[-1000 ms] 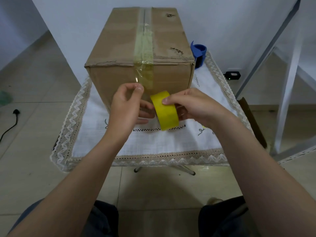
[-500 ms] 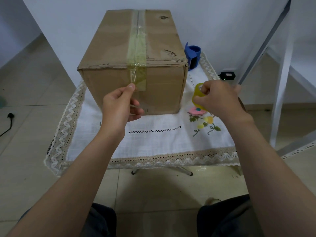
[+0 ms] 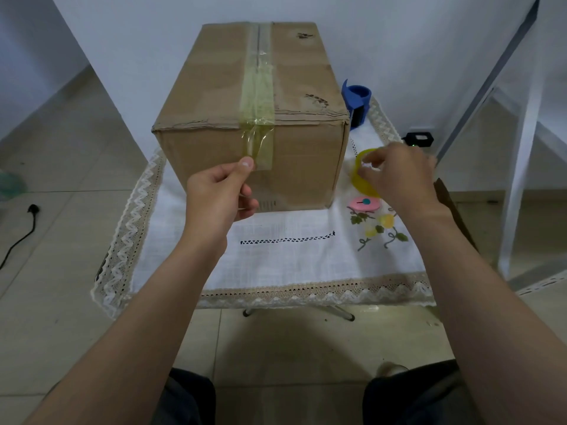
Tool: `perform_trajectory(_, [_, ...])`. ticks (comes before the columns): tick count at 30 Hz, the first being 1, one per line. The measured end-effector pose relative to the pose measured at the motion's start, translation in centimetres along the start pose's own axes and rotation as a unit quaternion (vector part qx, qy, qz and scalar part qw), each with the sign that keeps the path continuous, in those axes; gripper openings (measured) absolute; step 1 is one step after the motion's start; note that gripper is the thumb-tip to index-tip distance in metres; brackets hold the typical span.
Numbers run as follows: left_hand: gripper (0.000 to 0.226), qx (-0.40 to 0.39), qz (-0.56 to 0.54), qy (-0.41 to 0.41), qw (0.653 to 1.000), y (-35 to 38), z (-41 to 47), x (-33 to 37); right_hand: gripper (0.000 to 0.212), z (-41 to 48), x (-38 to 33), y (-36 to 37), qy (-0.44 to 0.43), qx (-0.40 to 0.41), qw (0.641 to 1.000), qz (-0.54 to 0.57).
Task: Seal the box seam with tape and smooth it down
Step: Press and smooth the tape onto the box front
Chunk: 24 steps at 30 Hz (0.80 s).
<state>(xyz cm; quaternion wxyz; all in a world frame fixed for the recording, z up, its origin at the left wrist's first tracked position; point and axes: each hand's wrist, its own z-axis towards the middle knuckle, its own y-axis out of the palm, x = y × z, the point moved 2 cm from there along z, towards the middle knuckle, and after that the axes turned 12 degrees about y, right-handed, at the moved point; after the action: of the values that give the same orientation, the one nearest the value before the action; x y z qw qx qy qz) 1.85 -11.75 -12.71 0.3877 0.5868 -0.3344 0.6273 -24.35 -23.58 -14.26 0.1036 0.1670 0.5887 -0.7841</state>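
A brown cardboard box [image 3: 288, 87] stands on the white cloth-covered table [image 3: 276, 262]. A strip of clear yellowish tape [image 3: 258, 96] runs along its top seam and folds over the front face. My left hand [image 3: 219, 194] pinches the loose lower end of that strip in front of the box, and the end looks partly lifted off the cardboard. My right hand [image 3: 399, 176] holds the yellow tape roll [image 3: 360, 176] to the right of the box, low over the table.
A blue tape dispenser [image 3: 356, 102] stands behind the box's right corner. Embroidered flowers and a pink patch [image 3: 363, 204] mark the cloth near the roll. A white frame [image 3: 521, 133] rises at the right; a black plug and cable [image 3: 21, 228] lie on the floor at left.
My right hand carried the yellow roll from in front of the box to its right side and lowered it toward the table. My left hand stayed pinching the tape end.
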Motion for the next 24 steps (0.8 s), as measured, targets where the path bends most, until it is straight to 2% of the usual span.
perform_trajectory(2, [0.018,-0.001,-0.001,-0.001,1.0,0.0,0.0,0.0,0.026,-0.4,-1.9,-1.0,-0.049,0.038,0.992,0.107])
perform_trajectory(5, [0.015,-0.006,0.002,0.002,1.0,-0.2,0.0,0.0,0.045,-2.3,-4.9,-3.0,-0.148,0.104,0.938,0.297])
perform_trajectory(8, [0.015,-0.009,0.003,0.001,1.0,-0.3,0.0,0.0,0.05,-4.0,-6.6,-3.7,-0.216,0.127,0.898,0.363])
perform_trajectory(10, [0.015,-0.01,0.002,-0.002,1.0,-0.4,0.0,0.0,0.048,-4.8,-7.7,-3.5,-0.207,0.06,0.899,0.38])
perform_trajectory(14, [0.016,-0.017,0.0,-0.003,1.0,-0.5,0.0,0.1,0.035,-6.2,-10.0,-2.0,-0.121,-0.139,0.933,0.309])
perform_trajectory(17, [0.021,-0.021,0.004,0.0,1.0,-0.6,0.1,0.1,0.031,-6.9,-11.1,-0.8,-0.044,-0.259,0.908,0.326])
perform_trajectory(20, [0.019,-0.027,0.005,-0.003,1.0,-0.8,0.1,0.0,0.03,-7.1,-11.9,0.1,-0.005,-0.283,0.872,0.399])
perform_trajectory(24, [0.014,-0.025,0.005,-0.004,1.0,-0.8,0.1,0.0,0.026,-7.2,-12.4,0.5,0.005,-0.27,0.859,0.435])
